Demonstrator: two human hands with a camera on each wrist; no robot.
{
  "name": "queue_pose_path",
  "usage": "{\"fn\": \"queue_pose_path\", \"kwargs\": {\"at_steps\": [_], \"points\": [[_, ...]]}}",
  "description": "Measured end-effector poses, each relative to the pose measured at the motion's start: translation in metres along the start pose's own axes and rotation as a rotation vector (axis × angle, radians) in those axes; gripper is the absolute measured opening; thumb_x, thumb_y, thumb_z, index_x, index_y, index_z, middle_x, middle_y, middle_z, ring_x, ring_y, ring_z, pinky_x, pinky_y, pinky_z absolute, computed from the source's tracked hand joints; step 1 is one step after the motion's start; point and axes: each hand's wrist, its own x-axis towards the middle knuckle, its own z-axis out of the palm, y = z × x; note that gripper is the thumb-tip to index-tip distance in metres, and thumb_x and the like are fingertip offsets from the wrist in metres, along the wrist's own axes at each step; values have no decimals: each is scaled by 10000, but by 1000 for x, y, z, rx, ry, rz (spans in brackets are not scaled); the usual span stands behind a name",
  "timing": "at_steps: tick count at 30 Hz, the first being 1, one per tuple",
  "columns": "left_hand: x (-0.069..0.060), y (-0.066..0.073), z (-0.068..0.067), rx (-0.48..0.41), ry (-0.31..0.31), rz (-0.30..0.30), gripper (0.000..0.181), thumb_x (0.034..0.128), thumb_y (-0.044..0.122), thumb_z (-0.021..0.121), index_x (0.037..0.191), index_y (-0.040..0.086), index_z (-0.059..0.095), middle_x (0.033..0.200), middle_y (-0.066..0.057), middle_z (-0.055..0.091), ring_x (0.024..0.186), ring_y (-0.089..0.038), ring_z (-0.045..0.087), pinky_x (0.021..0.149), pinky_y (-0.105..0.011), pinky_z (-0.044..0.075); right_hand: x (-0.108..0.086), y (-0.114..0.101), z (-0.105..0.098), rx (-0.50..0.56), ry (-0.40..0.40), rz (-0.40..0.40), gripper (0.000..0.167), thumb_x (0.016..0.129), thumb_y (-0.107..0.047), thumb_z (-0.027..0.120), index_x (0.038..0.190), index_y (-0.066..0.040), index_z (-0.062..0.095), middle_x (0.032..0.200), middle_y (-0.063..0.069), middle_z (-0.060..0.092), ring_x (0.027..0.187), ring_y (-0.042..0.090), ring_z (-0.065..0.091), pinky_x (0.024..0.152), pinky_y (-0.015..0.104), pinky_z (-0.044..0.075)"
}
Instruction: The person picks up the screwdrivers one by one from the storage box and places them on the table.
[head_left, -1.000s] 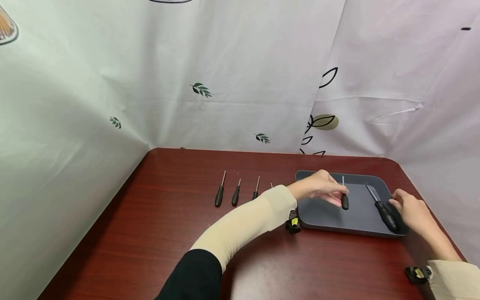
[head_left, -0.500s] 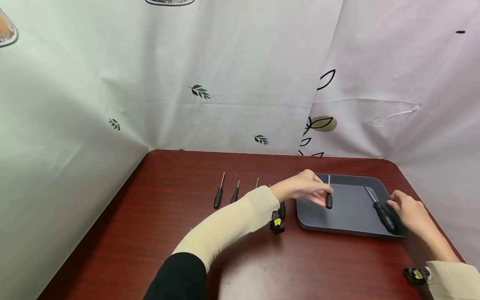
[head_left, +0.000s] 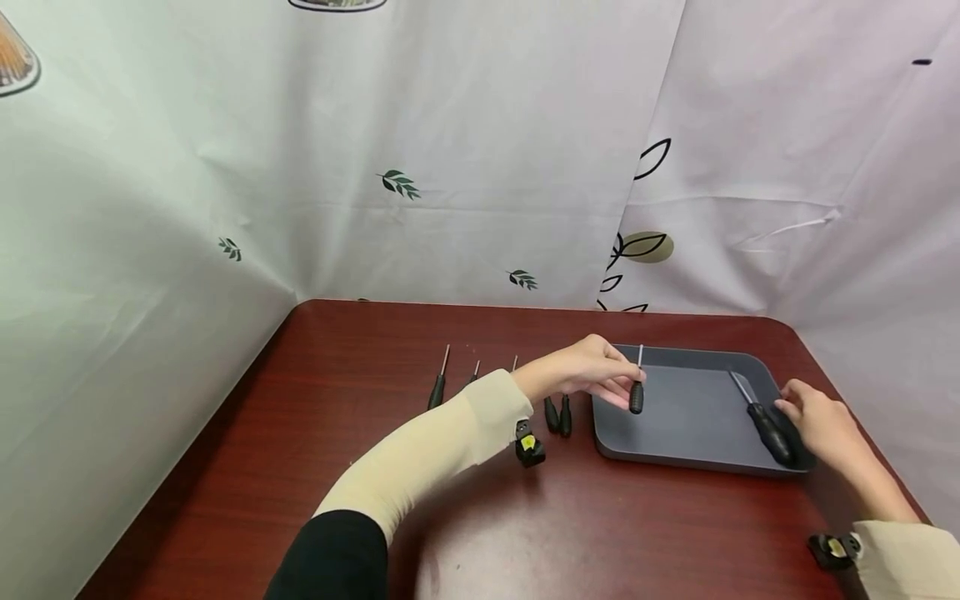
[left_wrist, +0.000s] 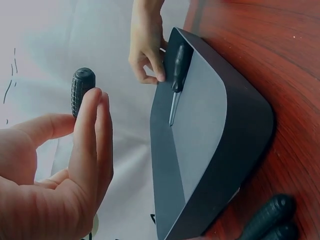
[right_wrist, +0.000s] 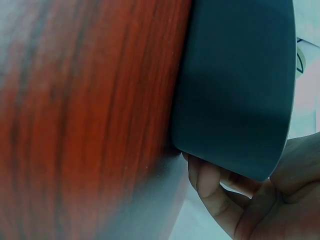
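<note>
My left hand (head_left: 588, 371) pinches a small screwdriver (head_left: 637, 398) between thumb and fingertips, over the left end of a grey tray (head_left: 690, 425). Its black ribbed handle (left_wrist: 82, 90) sticks up past the fingertips in the left wrist view; in the head view the thin shaft points away. At the tray's right end, my right hand (head_left: 821, 421) grips the rim, with curled fingers (right_wrist: 210, 182) against the outer wall in the right wrist view. A larger screwdriver (head_left: 771, 433) with a black handle lies inside the tray near that hand.
Several small screwdrivers lie in a row left of the tray, among them one at the far left (head_left: 437, 390) and one beside the tray (head_left: 566, 415). My left forearm (head_left: 442, 450) partly covers the row. Hanging cloth (head_left: 450, 150) borders the table (head_left: 600, 533).
My left hand has moved left with the small screwdriver, from the tray's middle to its left end. More handles show beside the tray. The right hand has stayed at the rim.
</note>
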Motion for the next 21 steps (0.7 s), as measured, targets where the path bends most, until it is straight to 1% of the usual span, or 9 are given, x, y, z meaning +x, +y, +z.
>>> {"fn": "queue_pose_path", "kwargs": {"at_steps": [4,7,11,17,21], "points": [[-6,-2,-8,-5,-17,16,242,958,27,652,1156,-108,683,890,-142,708,718,-206,707,909,-486,548,0,0,1,4,1,-8,98,906,84,640,891,79,543,715,231,593,577,337,518,473,479,409],[-11,-3,-14,-1,-22,28,252,958,26,653,1172,-107,677,897,-134,703,725,-203,706,835,-435,593,0,0,1,0,6,-14,100,902,88,640,889,78,541,697,221,586,572,347,516,472,497,410],[-19,-5,-23,18,-9,31,248,958,30,655,1170,-94,684,928,-124,700,746,-201,708,748,-359,631,0,0,0,-6,3,-14,97,905,86,635,900,82,538,689,219,581,573,353,514,475,509,410],[-30,-10,-36,23,0,28,291,977,42,630,1213,-127,648,971,-138,705,774,-204,700,756,-356,631,0,0,0,-10,1,-18,98,902,89,636,900,83,539,673,192,574,563,319,492,467,440,389],[-38,-13,-46,41,-2,38,293,1002,61,592,1226,-121,644,1057,-151,715,791,-202,693,728,-327,634,0,0,1,-16,6,-28,104,892,96,643,890,85,540,668,187,573,559,315,492,466,429,388]]}}
